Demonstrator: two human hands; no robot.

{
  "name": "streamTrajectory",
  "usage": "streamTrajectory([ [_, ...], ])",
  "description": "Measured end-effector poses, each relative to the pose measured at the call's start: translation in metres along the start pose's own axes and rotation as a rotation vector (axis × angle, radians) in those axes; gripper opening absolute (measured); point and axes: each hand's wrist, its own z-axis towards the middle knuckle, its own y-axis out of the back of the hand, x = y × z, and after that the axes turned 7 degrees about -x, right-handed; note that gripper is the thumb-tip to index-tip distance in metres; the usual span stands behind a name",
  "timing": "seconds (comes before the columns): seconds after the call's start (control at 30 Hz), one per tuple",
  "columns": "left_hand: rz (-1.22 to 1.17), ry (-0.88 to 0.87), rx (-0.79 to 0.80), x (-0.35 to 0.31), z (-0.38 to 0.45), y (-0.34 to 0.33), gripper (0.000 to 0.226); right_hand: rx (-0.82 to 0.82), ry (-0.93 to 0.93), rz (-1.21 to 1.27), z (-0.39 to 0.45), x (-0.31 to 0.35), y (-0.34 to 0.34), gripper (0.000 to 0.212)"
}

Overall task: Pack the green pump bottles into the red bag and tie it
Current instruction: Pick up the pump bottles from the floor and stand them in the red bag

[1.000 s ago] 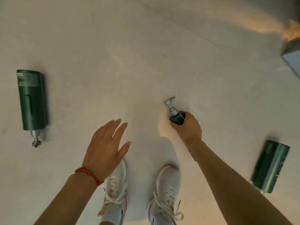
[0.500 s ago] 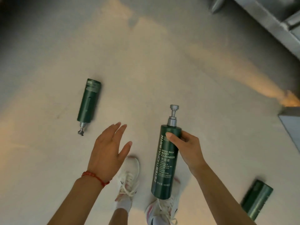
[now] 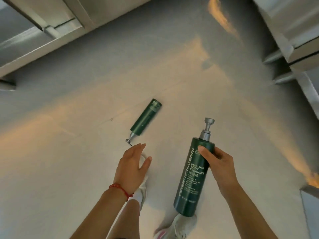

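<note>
My right hand (image 3: 217, 162) grips a tall green pump bottle (image 3: 193, 176) near its top, holding it upright above the floor with its silver pump pointing up. A second green pump bottle (image 3: 145, 118) lies on its side on the pale floor ahead, pump end toward me. My left hand (image 3: 133, 165), with a red string bracelet on its wrist, hovers open just short of that pump, fingers spread and holding nothing. No red bag is in view.
Grey metal frames and panels run along the upper left (image 3: 43, 31) and the right side (image 3: 296, 40). Another grey panel corner (image 3: 310, 200) shows at the right edge. My white shoes (image 3: 179, 225) stand below the hands.
The view has tilted up and turned. The lying bottle now sits nearer the centre, close to my left hand. The third bottle at the lower right has left the view.
</note>
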Motion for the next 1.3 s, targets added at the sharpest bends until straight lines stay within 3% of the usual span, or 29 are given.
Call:
streamTrajectory([
  [0.13,-0.038,0.025,-0.032,0.005,0.018,0.025,0.070,0.001,-0.029,-0.017,0.007,0.030,-0.032,0.009],
  [0.23,-0.079,0.062,-0.089,0.012,0.038,0.033,0.049,0.033,-0.028,-0.046,0.020,0.049,-0.058,0.006],
  [0.4,-0.221,0.247,-0.211,0.021,0.068,0.022,0.044,0.136,-0.004,-0.166,0.058,0.070,-0.096,0.008],
  [0.53,-0.500,0.576,-0.341,0.020,0.090,-0.007,0.036,0.253,0.034,-0.291,0.101,0.082,-0.119,0.008],
  [0.63,-0.812,0.897,-0.370,0.028,0.116,-0.047,0.016,0.296,0.092,-0.398,0.135,0.085,-0.125,0.007],
  [0.73,-1.226,1.167,-0.417,0.041,0.143,-0.085,0.023,0.325,0.136,-0.501,0.167,0.082,-0.122,0.005],
  [0.9,-1.527,1.391,-0.544,0.076,0.184,-0.128,0.043,0.339,0.179,-0.653,0.208,0.065,-0.115,0.007],
  [1.07,-1.706,1.500,-0.644,0.094,0.204,-0.148,0.044,0.355,0.176,-0.720,0.223,0.042,-0.123,0.010],
  [1.3,-1.997,1.433,-1.002,0.102,0.225,-0.151,0.028,0.380,0.185,-0.680,0.222,0.029,-0.148,0.021],
])
